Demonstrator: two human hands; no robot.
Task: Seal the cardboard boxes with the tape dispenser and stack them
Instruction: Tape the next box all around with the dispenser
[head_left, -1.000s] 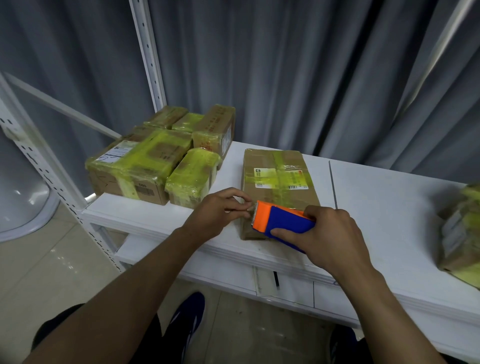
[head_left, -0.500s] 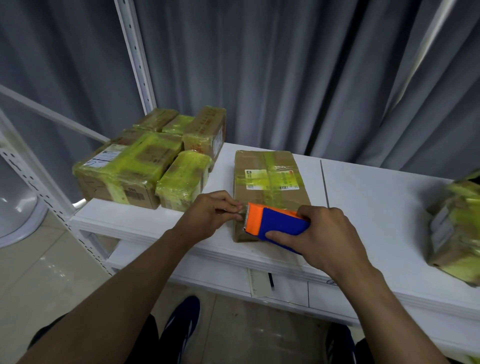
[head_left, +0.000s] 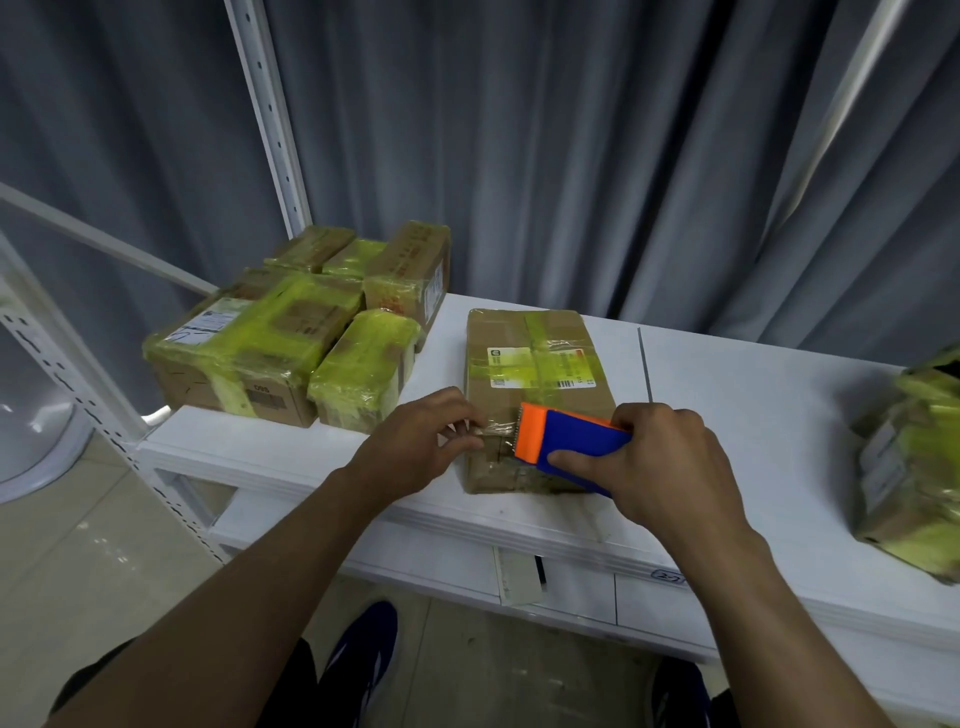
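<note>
Cardboard box (head_left: 524, 358): a flat brown carton is seen lying lengthwise on the white worktop (head_left: 753, 415), its near end close to the front edge.
Box surface: yellow-green tape is laid along and across the top. A white shipping label with a barcode is covered by the crossing strip, and the near end looks creased and scuffed.
Tape dispenser (head_left: 571, 441): a blue body with an orange front is held over the near end of the box, and its toothed edge is turned towards the left hand.
Tape strip (head_left: 498, 428): a short length of clear, glossy tape is stretched from the toothed edge to the left fingertips, above the box's near left corner.
Left hand (head_left: 415, 452): the grip is closed on the free end of the tape, which is pinched between thumb and fingertips.
Right hand (head_left: 670, 467): the grip is wrapped round the dispenser, with the thumb pressed along its blue side.
Sealed boxes (head_left: 260, 338): several cartons heavily banded in yellow-green tape are grouped at the left end of the worktop, apart from the central box.
Right-edge parcel (head_left: 914, 467): a taped carton is partly cut off by the frame.
Backdrop: a grey curtain (head_left: 571, 156) is hung behind, with a white perforated upright (head_left: 270, 130) in front of it.
</note>
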